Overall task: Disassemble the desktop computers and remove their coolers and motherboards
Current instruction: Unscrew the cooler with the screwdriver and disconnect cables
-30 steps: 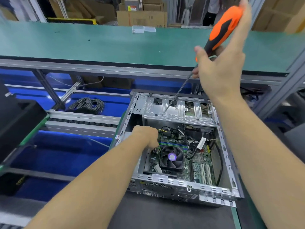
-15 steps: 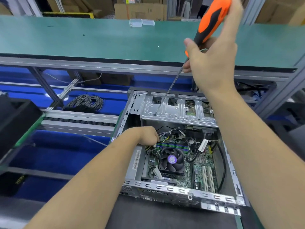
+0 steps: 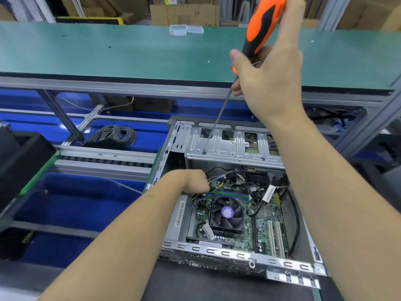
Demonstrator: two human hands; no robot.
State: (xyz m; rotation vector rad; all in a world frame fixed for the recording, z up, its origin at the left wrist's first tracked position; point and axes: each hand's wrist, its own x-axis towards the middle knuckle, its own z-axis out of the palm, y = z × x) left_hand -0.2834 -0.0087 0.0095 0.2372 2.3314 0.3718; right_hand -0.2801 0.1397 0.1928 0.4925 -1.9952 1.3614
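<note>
At the far left edge of the view a black box (image 3: 19,161) sits by the roller rail. Just right of it, a coil of grey cable (image 3: 112,135) lies on the blue shelf beneath the green workbench (image 3: 108,53), whose far edge carries a small clear plastic case (image 3: 184,29).

The left hand (image 3: 191,181) reaches into the open desktop computer case (image 3: 173,148) at its left wall, fingers curled down among the wires (image 3: 225,177) beside the motherboard (image 3: 267,224); whether they pinch a wire I cannot tell. The case lies on its side on a dark mat (image 3: 206,285), close to the near edge. The cooler fan (image 3: 226,213) with its purple hub sits on the motherboard, just right of that hand.

The right hand (image 3: 271,79) grips the orange-and-black screwdriver (image 3: 262,27) above the case, fingers wrapped round the handle. The shaft slants down and left, its tip meeting the metal drive cage (image 3: 234,146) at the far end of the case.
</note>
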